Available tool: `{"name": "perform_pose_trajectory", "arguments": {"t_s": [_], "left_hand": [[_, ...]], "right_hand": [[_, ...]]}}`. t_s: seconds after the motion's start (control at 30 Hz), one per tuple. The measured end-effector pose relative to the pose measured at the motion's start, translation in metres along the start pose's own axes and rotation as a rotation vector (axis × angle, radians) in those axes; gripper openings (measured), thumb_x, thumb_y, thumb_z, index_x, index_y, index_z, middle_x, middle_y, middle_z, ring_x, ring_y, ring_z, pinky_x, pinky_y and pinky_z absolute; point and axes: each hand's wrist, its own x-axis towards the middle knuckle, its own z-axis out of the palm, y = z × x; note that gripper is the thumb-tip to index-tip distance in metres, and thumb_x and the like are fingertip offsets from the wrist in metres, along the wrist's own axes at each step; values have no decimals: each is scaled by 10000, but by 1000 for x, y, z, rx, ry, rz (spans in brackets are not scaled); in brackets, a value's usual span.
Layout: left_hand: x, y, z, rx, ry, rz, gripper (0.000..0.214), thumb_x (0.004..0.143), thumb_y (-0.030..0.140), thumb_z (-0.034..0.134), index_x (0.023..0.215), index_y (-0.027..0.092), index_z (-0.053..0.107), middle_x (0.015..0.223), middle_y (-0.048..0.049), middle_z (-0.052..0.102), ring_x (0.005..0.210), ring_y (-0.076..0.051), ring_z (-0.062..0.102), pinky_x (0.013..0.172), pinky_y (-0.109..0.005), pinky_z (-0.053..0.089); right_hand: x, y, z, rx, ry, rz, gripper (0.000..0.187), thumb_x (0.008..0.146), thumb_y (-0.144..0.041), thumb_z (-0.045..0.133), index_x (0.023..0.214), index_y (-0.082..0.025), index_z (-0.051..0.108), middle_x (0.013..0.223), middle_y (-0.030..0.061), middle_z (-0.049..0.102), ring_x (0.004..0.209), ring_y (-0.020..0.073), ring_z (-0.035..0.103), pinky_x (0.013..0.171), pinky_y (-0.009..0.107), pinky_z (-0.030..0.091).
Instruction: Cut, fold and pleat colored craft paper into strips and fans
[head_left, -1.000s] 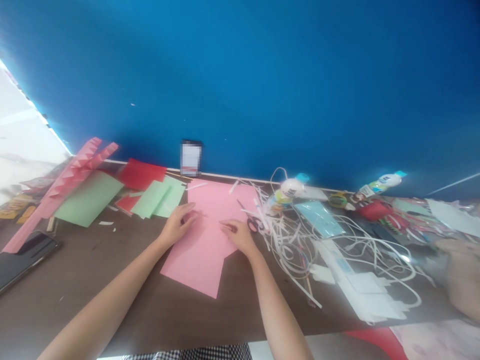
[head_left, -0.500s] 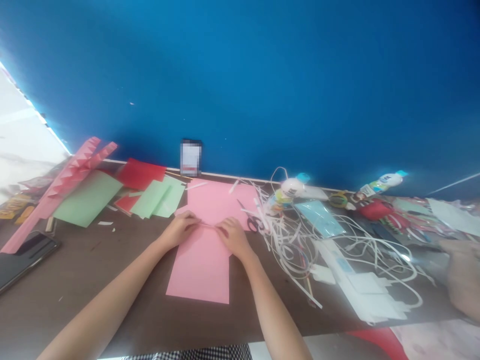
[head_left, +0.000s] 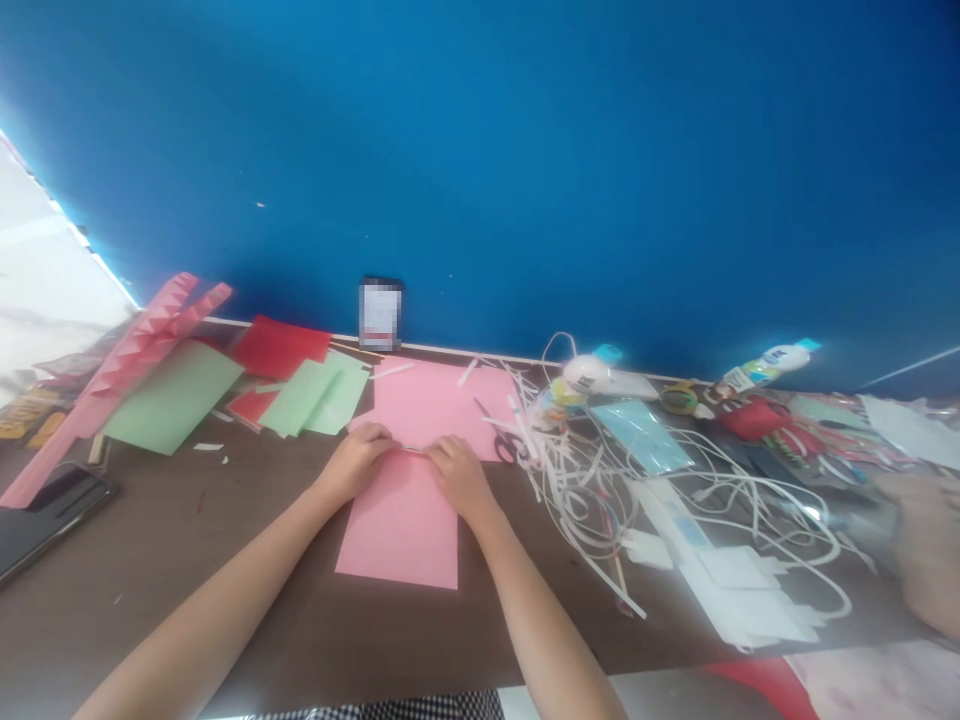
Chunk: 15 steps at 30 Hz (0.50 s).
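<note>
Your left hand point(head_left: 358, 462) and right hand point(head_left: 452, 472) pinched pink paper point(head_left: 401, 535) at 12 o'clock edge, each grip closed on it. Looked light, floppy; hold by edges.

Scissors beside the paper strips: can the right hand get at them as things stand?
Probably yes: the scissors lie just right of the right hand, with nothing between, though it is pinching the pink sheet.

Bare forearms, left hand point(head_left: 358, 462) and right hand point(head_left: 456, 472) bare too; a black-and-white checked garment point(head_left: 390, 708) shows at the waist
</note>
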Motion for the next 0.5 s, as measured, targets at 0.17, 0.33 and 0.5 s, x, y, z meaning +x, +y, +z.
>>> {"name": "perform_pose_trajectory", "arguments": {"t_s": [0.17, 0.33, 0.5], "left_hand": [[1, 6, -3, 38, 5, -61, 292, 709, 37, 470, 858, 183, 675, 834, -61, 602, 790, -180, 543, 668, -296, 447], [1, 8, -5, 39, -12, -33, 286, 688, 48, 484, 844, 181, 683, 839, -62, 605, 812, -186, 539, 708, -308, 451], [2, 6, -5, 13, -2, 0, 272, 706, 56, 489, 844, 183, 686, 854, -65, 617, 824, -187, 541, 731, -322, 451]], "right_hand": [[3, -2, -2, -13, -21, -31, 209, 833, -75, 433, 836, -164, 622, 773, 54, 550, 727, 174, 436, 687, 295, 361], [4, -2, -5, -29, -71, -52, 213, 816, -51, 434, 857, -158, 614, 810, 61, 551, 733, 174, 435, 692, 302, 365], [2, -1, -6, -60, -85, -70, 184, 814, -74, 443, 850, -155, 604, 805, 64, 549, 731, 175, 447, 684, 300, 362]]}}
